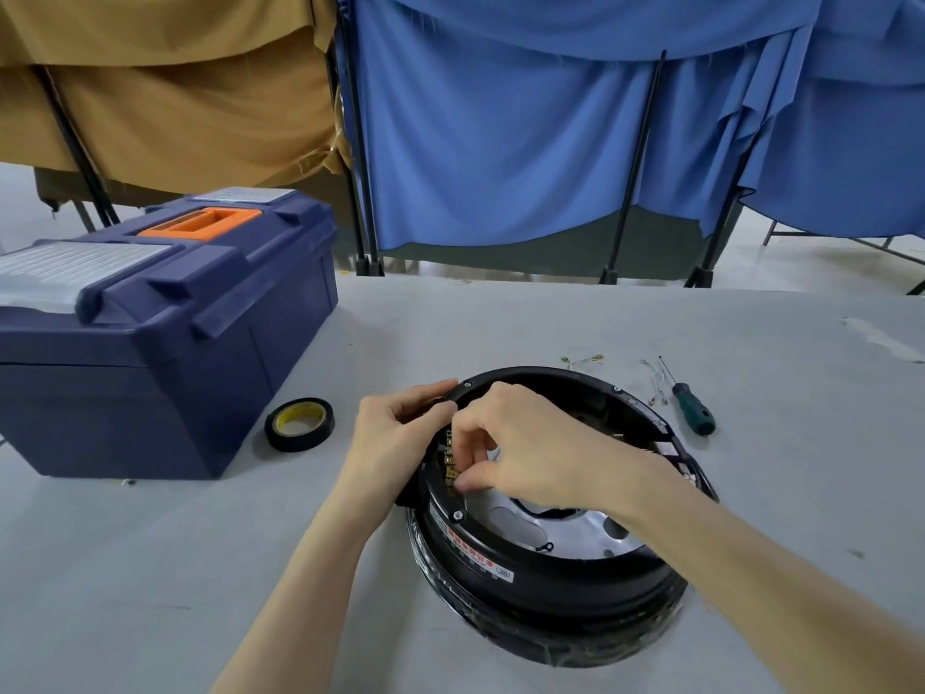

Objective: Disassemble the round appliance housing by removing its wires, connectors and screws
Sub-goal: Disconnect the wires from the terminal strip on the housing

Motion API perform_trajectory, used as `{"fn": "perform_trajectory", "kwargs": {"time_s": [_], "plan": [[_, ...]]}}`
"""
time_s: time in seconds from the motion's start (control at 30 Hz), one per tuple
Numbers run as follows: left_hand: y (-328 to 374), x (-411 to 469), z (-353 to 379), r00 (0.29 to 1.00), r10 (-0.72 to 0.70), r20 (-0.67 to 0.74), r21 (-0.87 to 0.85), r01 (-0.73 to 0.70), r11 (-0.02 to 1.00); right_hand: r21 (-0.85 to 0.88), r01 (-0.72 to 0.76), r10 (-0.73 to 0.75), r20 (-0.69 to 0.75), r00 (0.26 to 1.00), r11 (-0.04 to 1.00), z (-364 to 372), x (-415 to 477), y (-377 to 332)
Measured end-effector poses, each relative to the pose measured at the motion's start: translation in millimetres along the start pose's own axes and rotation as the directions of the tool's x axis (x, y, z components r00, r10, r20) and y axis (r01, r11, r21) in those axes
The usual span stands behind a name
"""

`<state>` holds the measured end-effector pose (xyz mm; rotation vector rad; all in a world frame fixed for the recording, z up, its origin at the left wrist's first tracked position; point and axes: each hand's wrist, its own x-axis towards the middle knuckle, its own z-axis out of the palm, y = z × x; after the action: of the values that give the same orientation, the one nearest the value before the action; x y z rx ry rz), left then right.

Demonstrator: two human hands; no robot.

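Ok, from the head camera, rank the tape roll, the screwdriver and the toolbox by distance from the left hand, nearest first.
1. Tape roll, just left of the left hand.
2. Toolbox, farther left and back.
3. Screwdriver, far right, beyond the housing.

Both forearms are reaching forward; the left hand (395, 433) is gripping the housing (550, 583) rim's left edge, while the right hand (520, 448) is curling inside it, fingertips (463, 480) pinching.

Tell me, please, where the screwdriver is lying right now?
The screwdriver lies on the table at the right of the head view, just beyond the round housing, beside a few loose wires.
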<state>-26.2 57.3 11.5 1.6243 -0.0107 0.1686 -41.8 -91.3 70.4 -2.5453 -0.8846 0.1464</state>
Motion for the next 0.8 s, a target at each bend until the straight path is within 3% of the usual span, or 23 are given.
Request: {"fn": "perform_trajectory", "kwargs": {"time_s": [0.27, 0.8], "plan": [[-1, 1, 0, 0.999, -0.007, 0.033, -0.028, 0.008, 1.0, -0.202, 0.042, -0.04, 0.014, 0.999, 0.978, 7, 2, -6], [-2, 4, -4, 0.997, 0.016, 0.077, -0.033, -0.013, 0.999, -0.156, 0.052, -0.073, -0.133, 0.988, 0.986, 16, 2, -1]]}}
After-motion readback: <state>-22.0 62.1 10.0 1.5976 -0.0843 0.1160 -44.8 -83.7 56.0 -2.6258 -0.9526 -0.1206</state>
